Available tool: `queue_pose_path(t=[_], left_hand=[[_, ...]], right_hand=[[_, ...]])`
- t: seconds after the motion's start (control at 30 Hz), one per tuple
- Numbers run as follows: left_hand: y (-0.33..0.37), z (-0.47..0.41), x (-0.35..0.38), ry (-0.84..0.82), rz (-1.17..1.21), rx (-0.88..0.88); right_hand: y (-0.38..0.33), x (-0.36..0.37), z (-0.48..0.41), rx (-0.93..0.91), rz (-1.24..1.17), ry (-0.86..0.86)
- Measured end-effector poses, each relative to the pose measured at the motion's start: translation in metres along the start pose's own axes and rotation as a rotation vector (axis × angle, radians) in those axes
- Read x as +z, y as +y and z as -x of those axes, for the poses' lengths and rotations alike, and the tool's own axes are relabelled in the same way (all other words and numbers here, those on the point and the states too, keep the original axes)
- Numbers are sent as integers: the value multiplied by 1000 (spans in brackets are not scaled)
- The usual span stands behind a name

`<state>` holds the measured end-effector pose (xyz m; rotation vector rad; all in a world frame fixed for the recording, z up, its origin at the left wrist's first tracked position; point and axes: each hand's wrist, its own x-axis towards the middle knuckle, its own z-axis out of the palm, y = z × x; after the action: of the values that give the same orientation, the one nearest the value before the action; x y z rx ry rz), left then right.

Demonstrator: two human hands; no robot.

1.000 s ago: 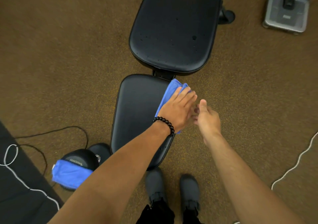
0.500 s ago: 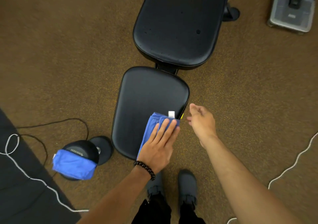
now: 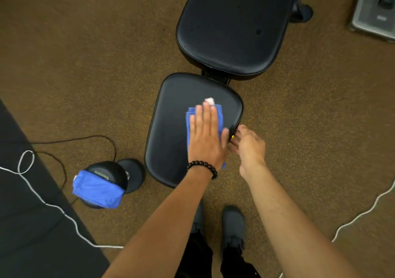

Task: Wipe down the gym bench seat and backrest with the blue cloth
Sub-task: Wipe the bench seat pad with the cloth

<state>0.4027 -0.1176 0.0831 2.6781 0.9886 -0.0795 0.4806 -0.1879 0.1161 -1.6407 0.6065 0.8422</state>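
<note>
Cloth (image 3: 193, 117) lies under our flat, open left hand (image 3: 206, 137) at the seat's (image 3: 171, 128) three o'clock edge; it could slip off. Right hand (image 3: 248, 145), loosely curled, holds nothing.

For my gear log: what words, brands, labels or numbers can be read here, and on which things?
"PROGRESS", or near it, first letter unsure: white letters, upside down, on the round black dumbbell head draped with a blue cloth.
White tag on the folded blue cloth under the left hand: nothing readable.
Dark label on the grey scale-like device on the floor: too blurred to read.
</note>
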Motion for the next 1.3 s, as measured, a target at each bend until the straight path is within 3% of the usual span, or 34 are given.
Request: queue_pose_path(t=[0.07,0.13,0.3,0.47,0.6,0.73,0.83,0.9,1.1,1.3], left_hand=[[-7,27,2,-50,-26,228],[-30,58,5,-45,-41,295],[-97,100,-4,27,-64,-113],[-107,37,-12,51,15,-286],[-72,-32,-17,111,81,-415],[-18,-46,-10,80,38,-125],[3,0,-1,-36,-30,158],[-7,41,3,-74,-37,231],[-85,107,2,36,45,-183],[-95,9,-16,138,200,-521]], right_hand=[[3,1,2,-16,39,14],[4,4,6,-27,86,10],[1,3,10,-32,160,9],[1,-5,3,6,162,-58],[0,-8,2,14,166,-72],[-4,-4,5,-4,189,-64],[-5,-1,4,-20,173,-29],[-7,1,4,-16,181,-34],[-12,0,4,-15,251,-32],[-15,-1,-1,-12,352,-60]])
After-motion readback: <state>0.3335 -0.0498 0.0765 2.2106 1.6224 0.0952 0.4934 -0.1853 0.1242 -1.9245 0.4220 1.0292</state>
